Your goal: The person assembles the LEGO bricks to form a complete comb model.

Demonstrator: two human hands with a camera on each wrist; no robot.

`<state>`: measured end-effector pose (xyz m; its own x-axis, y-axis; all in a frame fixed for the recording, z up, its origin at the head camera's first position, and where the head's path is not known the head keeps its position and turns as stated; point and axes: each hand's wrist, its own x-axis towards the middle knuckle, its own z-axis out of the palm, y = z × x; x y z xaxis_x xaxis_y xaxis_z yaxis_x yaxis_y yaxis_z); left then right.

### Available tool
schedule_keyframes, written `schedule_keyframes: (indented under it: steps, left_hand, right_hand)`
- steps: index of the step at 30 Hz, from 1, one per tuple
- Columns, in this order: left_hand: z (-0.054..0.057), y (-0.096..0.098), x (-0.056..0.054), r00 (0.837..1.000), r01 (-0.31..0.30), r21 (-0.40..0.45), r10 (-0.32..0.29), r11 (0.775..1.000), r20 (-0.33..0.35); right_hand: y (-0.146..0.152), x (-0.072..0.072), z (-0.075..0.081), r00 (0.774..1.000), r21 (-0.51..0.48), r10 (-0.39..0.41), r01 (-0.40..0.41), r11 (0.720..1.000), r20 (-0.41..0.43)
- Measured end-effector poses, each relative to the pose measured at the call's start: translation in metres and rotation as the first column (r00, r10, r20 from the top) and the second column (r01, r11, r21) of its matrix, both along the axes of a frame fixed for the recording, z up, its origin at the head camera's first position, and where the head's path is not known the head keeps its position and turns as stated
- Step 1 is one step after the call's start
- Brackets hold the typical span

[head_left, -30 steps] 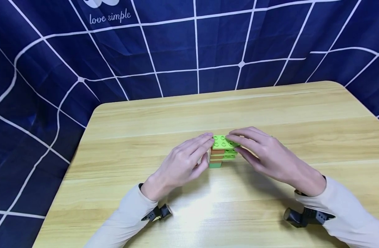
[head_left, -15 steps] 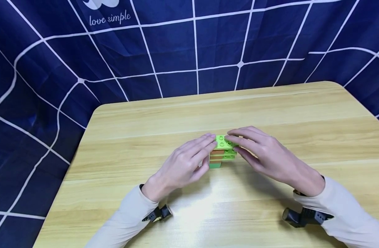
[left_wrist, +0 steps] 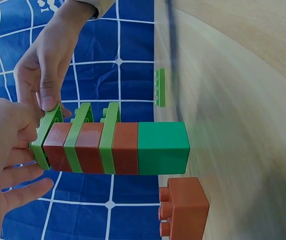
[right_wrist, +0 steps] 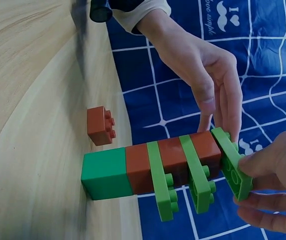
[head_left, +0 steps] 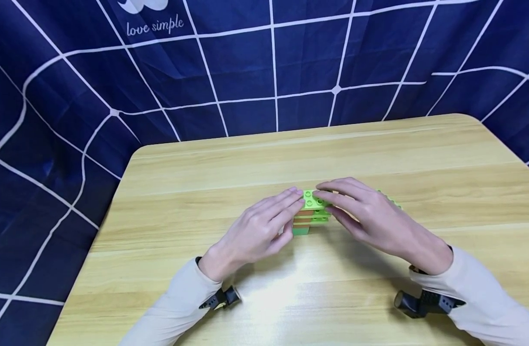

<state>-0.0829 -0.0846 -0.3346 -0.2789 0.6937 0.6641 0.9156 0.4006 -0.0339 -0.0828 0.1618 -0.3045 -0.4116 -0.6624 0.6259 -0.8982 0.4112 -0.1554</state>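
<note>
head view: upright tower of green, brown and lime plastic bricks (head_left: pixel 302 220) stands well in from far edge of pale wood-grain surface (head_left: pixel 182 192); left hand (head_left: pixel 260 223), fingers nearly straight, touches lime studded top plate (head_left: pixel 309 198), likely steadying it.

left wrist view: loose brown studded plastic brick (left_wrist: pixel 189 210) near tower's base.

right wrist view: right hand (right_wrist: pixel 278 175) pinches top plate's overhanging end, seemingly because nothing beneath bears it.

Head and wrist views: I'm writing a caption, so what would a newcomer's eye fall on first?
Probably the green-and-brown tower, upright on the table between the left hand and right hand. Next, the blue cloth with white lines behind the table. The left wrist view also shows a loose brown block beside the tower.
</note>
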Motion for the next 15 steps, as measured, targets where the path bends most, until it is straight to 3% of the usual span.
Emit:
schedule_keyframes:
  steps: [6,15]
  left_hand:
    - [0.0008,0.0006,0.0005,1.000,-0.006,-0.016,0.007,1.000,0.029]
    - [0.0015,0.0018,0.0012,0.999,-0.020,-0.041,0.022,0.999,0.033]
  right_hand:
    - [0.0012,0.0012,-0.0012,1.000,-0.001,-0.007,0.007,1.000,0.000]
    - [0.0021,0.0026,-0.0077,0.997,0.022,0.024,-0.022,1.000,-0.079]
